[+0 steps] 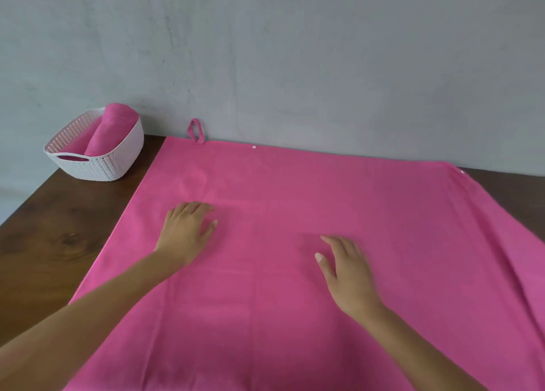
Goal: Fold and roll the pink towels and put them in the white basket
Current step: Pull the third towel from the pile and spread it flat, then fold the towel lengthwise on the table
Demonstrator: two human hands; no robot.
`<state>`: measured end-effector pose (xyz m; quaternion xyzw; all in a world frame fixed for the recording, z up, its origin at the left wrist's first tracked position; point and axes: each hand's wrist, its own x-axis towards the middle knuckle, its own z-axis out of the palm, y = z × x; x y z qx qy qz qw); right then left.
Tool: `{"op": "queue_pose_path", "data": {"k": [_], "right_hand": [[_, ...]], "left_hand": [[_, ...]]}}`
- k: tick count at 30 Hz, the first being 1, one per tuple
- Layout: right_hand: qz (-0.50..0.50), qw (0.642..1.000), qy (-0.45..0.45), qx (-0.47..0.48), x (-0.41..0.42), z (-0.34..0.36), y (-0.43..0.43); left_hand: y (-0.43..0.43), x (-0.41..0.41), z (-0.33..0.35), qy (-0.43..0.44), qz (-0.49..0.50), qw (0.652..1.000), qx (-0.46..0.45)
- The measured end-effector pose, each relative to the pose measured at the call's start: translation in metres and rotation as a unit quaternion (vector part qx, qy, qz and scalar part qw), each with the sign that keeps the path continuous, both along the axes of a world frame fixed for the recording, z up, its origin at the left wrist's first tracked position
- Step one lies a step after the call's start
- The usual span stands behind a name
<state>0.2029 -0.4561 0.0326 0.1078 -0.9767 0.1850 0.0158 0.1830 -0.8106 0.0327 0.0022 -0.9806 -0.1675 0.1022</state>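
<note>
I watch the left hand (188, 231) and right hand (348, 275), fingers loose and holding nothing, rest on the pink towel (295, 202) spread over the wooden table (59, 228) — white basket (94, 166) at ten o'clock — where cloth apparently draping off at three o'clock could, I judge, drag the fold crooked.

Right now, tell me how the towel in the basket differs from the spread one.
The basket towel is rolled; the table towel lies spread flat. The basket towel sits in the white basket; the table towel covers the table under the left hand and right hand. Both are pink.
</note>
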Motion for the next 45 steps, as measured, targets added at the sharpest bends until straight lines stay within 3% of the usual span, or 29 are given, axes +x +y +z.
{"op": "queue_pose_path", "data": {"k": [11,24,36,42,45], "right_hand": [[-0.084,0.996,0.012,-0.009,0.098,-0.002,0.179],[-0.221,0.974,0.020,-0.032,0.219,-0.008,0.372],[-0.256,0.960,-0.026,-0.109,0.196,-0.004,0.440],[-0.265,0.960,-0.076,-0.049,0.163,-0.002,0.446],[-0.265,0.960,-0.077,-0.045,0.158,-0.008,0.457]], "left_hand": [[0.209,0.047,0.000,-0.007,-0.098,0.995,0.010],[0.459,0.095,-0.009,-0.070,-0.268,0.961,0.015],[0.571,0.095,-0.019,-0.096,-0.326,0.940,0.004],[0.583,0.088,-0.036,-0.060,-0.333,0.940,-0.033],[0.583,0.090,-0.041,-0.053,-0.317,0.947,-0.005]]}}
